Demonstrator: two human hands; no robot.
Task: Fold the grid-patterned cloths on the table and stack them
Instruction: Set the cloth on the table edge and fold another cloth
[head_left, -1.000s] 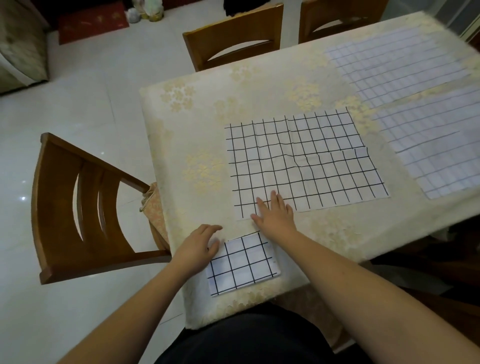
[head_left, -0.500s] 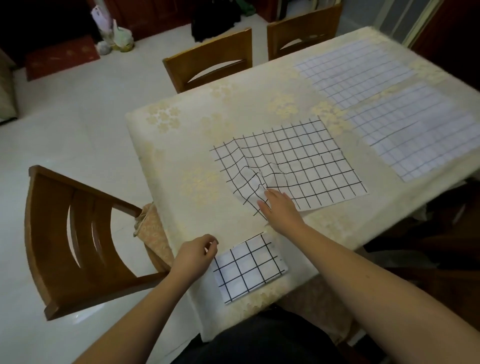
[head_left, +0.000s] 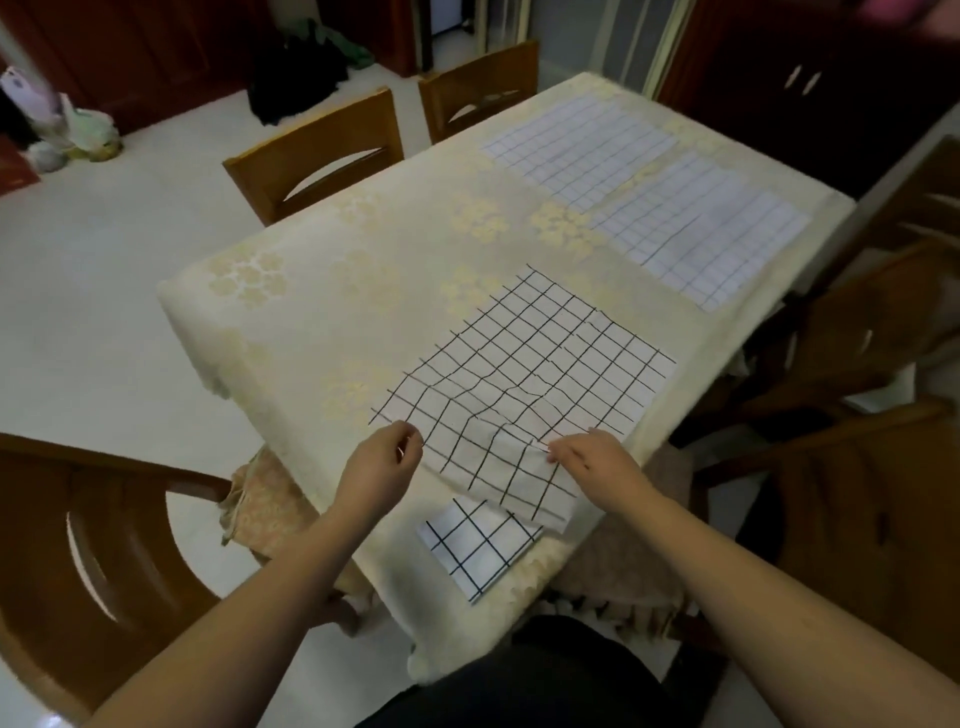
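The open cloth (head_left: 524, 384) lies mid-frame, its near edge pinched up by my left hand (head_left: 382, 467) and right hand (head_left: 597, 460). Just below sits the folded cloth (head_left: 480, 545). An uneven lift could skew the fold or drag that stack off the table (head_left: 322, 312).

A large white cloth with a bold black grid (head_left: 540, 374) lies mid-frame on the desk, its near edge lifted and rumpled. Below it, at the desk's near edge, sits a small folded cloth (head_left: 480, 548) of the same pattern, partly overlapped by the lifted edge. Two flat, finer-gridded pale cloths lie at upper right: the farther (head_left: 582, 150) and the nearer (head_left: 701, 228).
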